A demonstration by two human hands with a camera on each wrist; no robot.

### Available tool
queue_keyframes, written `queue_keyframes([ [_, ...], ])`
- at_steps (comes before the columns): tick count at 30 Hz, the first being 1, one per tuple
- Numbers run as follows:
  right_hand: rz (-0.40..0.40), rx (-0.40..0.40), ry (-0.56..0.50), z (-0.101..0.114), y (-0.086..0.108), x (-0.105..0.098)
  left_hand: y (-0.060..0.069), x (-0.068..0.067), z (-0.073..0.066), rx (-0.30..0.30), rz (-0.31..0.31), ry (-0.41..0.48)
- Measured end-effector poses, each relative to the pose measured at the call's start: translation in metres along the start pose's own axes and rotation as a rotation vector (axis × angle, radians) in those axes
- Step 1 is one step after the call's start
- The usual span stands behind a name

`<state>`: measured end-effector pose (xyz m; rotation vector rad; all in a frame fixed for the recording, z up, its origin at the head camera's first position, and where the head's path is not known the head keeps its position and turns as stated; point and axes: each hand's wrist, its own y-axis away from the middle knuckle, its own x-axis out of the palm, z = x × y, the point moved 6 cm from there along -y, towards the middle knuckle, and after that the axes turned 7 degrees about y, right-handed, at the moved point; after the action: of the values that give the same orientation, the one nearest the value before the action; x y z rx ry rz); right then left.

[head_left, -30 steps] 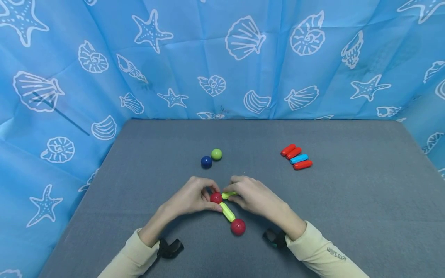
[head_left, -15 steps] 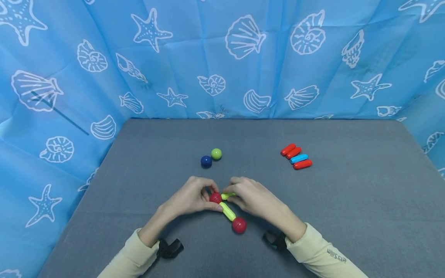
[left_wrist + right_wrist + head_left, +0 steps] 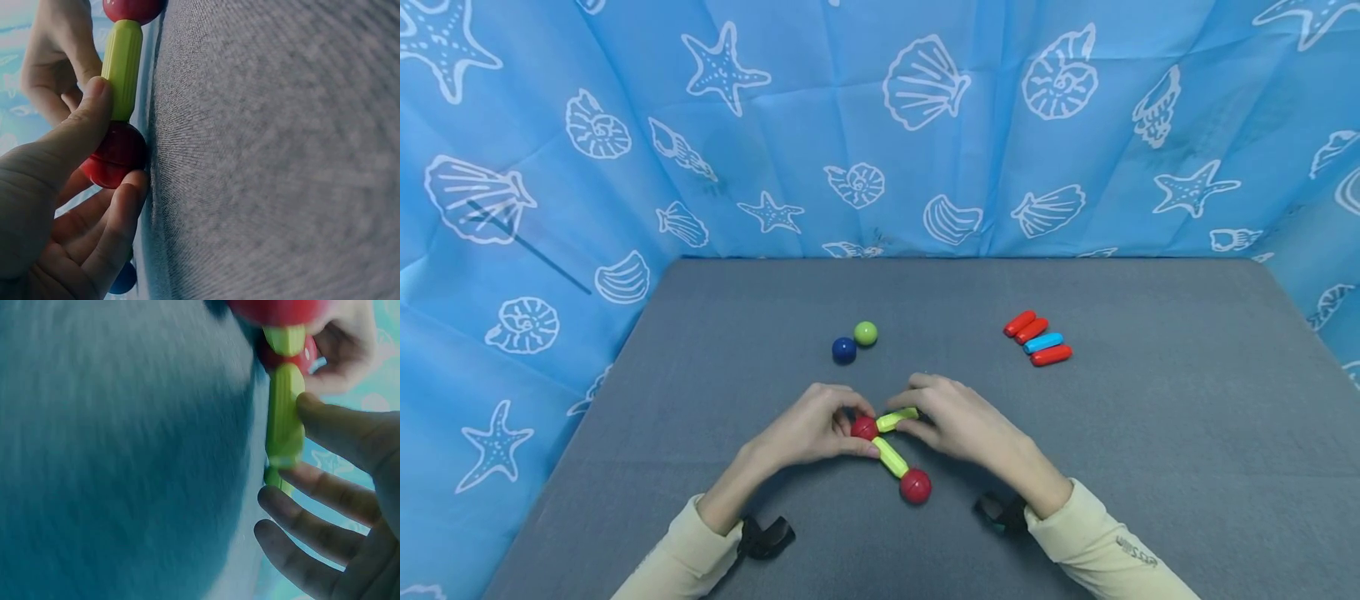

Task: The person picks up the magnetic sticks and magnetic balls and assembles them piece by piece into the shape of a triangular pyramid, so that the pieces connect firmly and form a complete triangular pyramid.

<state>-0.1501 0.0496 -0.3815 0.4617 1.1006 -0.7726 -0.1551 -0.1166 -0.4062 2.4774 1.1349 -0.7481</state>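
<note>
My left hand (image 3: 820, 425) pinches a red ball (image 3: 864, 427), its thumb lying along the joint with a yellow-green rod (image 3: 891, 457). That rod runs down to a second red ball (image 3: 915, 486) on the table. From the held ball another yellow-green rod (image 3: 897, 419) points right, forming a V with the first. My right hand (image 3: 955, 417) is at this rod's free end, fingers spread and fairly straight. In the right wrist view its thumb and index finger overlap the rod (image 3: 285, 419); a firm grip does not show.
A dark blue ball (image 3: 844, 350) and a green ball (image 3: 866, 334) lie beyond the hands. Farther right, three red rods (image 3: 1052, 356) and a blue rod (image 3: 1043, 342) lie side by side on the grey table (image 3: 1187, 400). A blue curtain (image 3: 820, 125) hangs behind.
My right hand has loosened its fingers and shifted slightly right, showing more of the second rod. The near red ball has moved slightly up and right. My left hand has kept its grip.
</note>
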Motion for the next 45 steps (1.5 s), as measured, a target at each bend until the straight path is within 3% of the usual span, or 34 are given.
queue_keyframes([
  [5,-0.034,0.056,0.053,-0.018,0.007,-0.014,0.000,0.000,0.001,-0.003,-0.003,-0.003],
  [12,-0.168,0.126,0.083,-0.058,0.024,-0.046,0.001,0.000,0.002,-0.009,-0.005,-0.001],
  [20,-0.275,0.281,0.095,-0.106,0.047,-0.076,0.002,0.000,0.002,-0.006,-0.003,0.004],
  [26,-0.244,0.403,0.114,-0.133,0.059,-0.077,0.001,0.000,0.003,-0.007,-0.001,0.009],
  [32,-0.212,0.456,0.110,-0.147,0.063,-0.070,0.001,0.000,0.004,0.000,0.003,0.015],
  [45,-0.133,0.486,0.085,-0.144,0.059,-0.060,0.000,0.000,0.002,0.011,-0.005,0.001],
])
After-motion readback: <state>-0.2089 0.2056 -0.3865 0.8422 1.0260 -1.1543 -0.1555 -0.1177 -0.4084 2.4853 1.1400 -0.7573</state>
